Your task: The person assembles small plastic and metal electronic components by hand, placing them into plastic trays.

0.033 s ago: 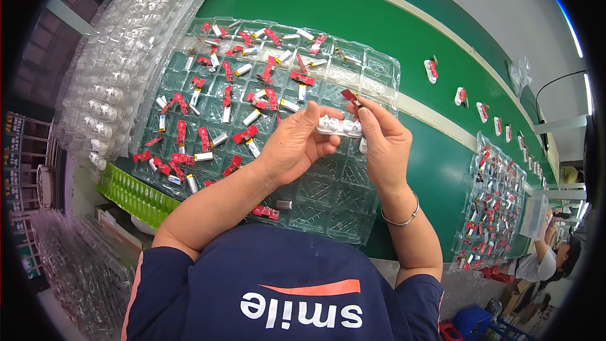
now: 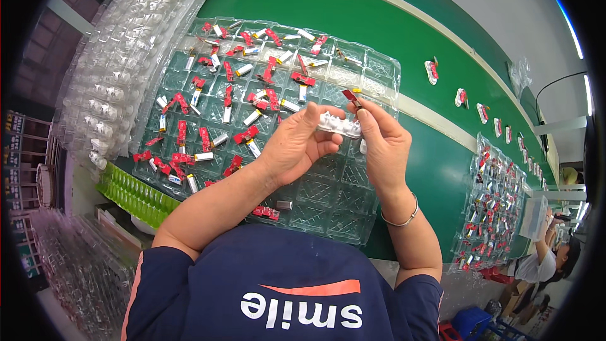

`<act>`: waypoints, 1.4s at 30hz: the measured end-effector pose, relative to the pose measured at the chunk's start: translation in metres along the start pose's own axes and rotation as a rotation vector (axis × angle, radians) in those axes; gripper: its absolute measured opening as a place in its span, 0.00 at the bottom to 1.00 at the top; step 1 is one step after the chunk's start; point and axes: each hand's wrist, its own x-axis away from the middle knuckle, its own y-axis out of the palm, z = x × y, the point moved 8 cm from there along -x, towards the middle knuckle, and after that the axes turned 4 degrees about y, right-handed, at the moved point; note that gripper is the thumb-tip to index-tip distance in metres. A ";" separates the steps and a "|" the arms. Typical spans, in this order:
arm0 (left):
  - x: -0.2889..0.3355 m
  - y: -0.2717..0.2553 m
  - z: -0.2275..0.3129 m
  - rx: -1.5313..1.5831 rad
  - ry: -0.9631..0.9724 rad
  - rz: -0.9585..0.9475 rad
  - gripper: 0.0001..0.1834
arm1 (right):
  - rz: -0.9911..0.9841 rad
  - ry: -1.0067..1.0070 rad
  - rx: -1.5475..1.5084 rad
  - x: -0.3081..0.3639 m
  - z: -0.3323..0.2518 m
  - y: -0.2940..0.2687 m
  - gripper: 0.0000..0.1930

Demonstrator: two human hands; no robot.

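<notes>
Over the clear compartment tray, my left hand is closed on a small white plastic casing, thumb at its left end. The casing shows raised shapes on its upper side. Between thumb and fingers, my right hand pinches a small red circuit board just above the casing; a small yellow bit shows beside it. Below the right fingers, part of another white piece peeks out. Many tray pockets to the left hold red circuit boards with silver battery cells.
Clear trays of white casings are stacked at the left, above a green ribbed tray. White casings with red boards line the green table at the right. Another filled tray lies there, near a person in white.
The white casing has tilted slightly between my hands. The red board has shifted a little, and a yellow bit now shows beside it.
</notes>
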 end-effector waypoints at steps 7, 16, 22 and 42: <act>0.001 0.002 0.010 -0.191 0.125 -0.023 0.21 | -0.041 0.026 0.070 0.002 -0.002 0.002 0.10; 0.000 0.001 0.014 -0.190 0.173 0.018 0.20 | -0.136 -0.149 0.327 0.006 -0.023 0.012 0.11; 0.002 0.001 0.018 -0.242 0.231 0.030 0.18 | -0.138 -0.194 0.373 0.007 -0.024 0.013 0.11; 0.003 -0.002 0.018 -0.306 0.264 0.077 0.18 | -0.181 -0.379 0.629 0.010 -0.042 0.023 0.10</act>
